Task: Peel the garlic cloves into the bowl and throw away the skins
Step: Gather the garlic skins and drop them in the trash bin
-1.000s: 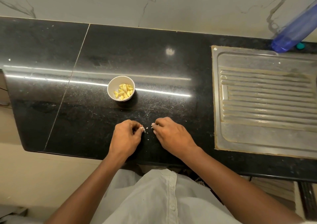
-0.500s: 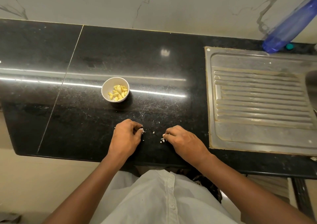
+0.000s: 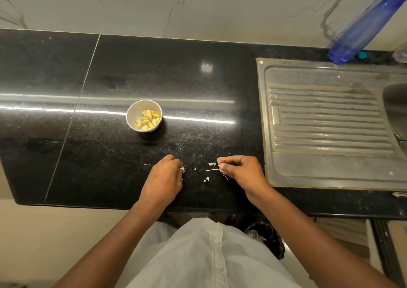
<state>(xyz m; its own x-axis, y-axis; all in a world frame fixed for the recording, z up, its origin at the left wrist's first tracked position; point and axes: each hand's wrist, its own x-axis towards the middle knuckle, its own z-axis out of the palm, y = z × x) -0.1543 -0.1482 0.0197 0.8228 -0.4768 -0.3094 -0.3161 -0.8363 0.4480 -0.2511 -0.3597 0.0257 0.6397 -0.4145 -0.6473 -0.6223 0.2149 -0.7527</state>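
Note:
A small white bowl (image 3: 132, 114) stands on the black counter and holds several peeled yellow garlic cloves (image 3: 148, 119). Near the counter's front edge my left hand (image 3: 164, 178) is curled, with a bit of white garlic skin showing at its fingertips. To its right, my right hand (image 3: 242, 170) pinches thin garlic skins (image 3: 217, 168) that trail from its fingers. A few small skin scraps (image 3: 207, 179) lie on the counter between the two hands. What else sits inside my left fist is hidden.
A steel sink drainboard (image 3: 330, 122) fills the counter's right side, its basin at the far right edge. A blue bottle (image 3: 365, 26) leans against the marble wall. A dark bin (image 3: 267, 236) with skins sits on the floor below the counter.
My right hand has drawn away to the right of my left hand, taking skins with it. More scraps now lie between the hands. The view shifted slightly right.

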